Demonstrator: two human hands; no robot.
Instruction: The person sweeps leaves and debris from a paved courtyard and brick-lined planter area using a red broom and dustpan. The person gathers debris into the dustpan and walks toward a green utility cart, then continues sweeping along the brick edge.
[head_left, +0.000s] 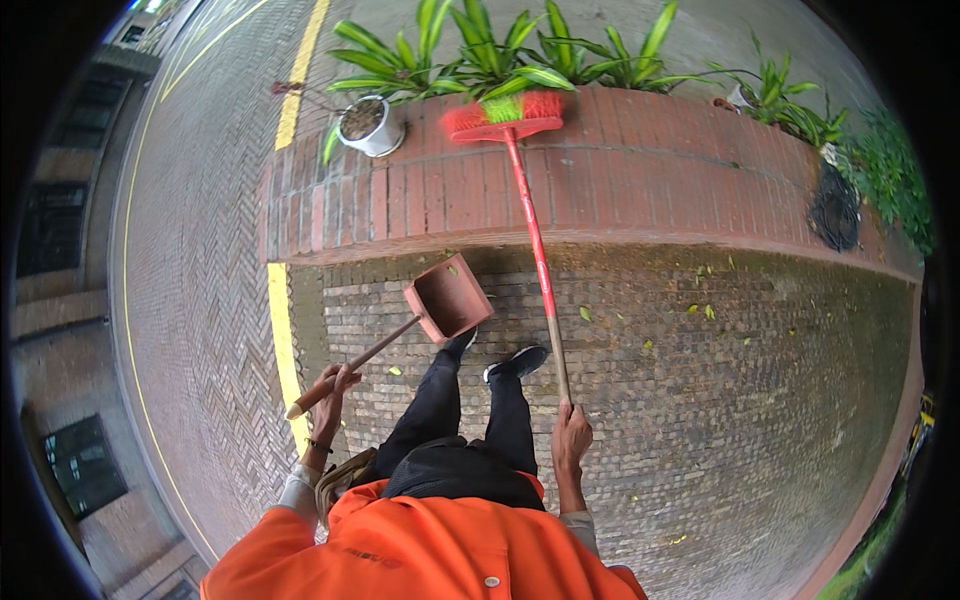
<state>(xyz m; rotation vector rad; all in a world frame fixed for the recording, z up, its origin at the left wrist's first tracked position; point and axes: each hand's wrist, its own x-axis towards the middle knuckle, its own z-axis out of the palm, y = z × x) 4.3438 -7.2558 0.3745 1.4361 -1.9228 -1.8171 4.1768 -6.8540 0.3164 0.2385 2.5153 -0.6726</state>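
My left hand (331, 397) is closed around the handle of a long-handled dustpan (452, 298), whose reddish pan hangs in front of my feet with a small leaf inside. My right hand (572, 435) grips the bare lower end of a broom (531, 217) with a red handle. The broom's head, with red and yellow-green bristles, is over the brick ledge (630, 165), blurred by motion, close to the striped-leaf plants (487, 45). Whether the bristles touch the bricks I cannot tell.
A white flowerpot (366, 127) with soil stands on the ledge's left part. A coil of black cable (835, 206) hangs at the right. Several fallen leaves (709, 311) lie on the stone paving (675, 420). A yellow line (282, 337) runs along the left.
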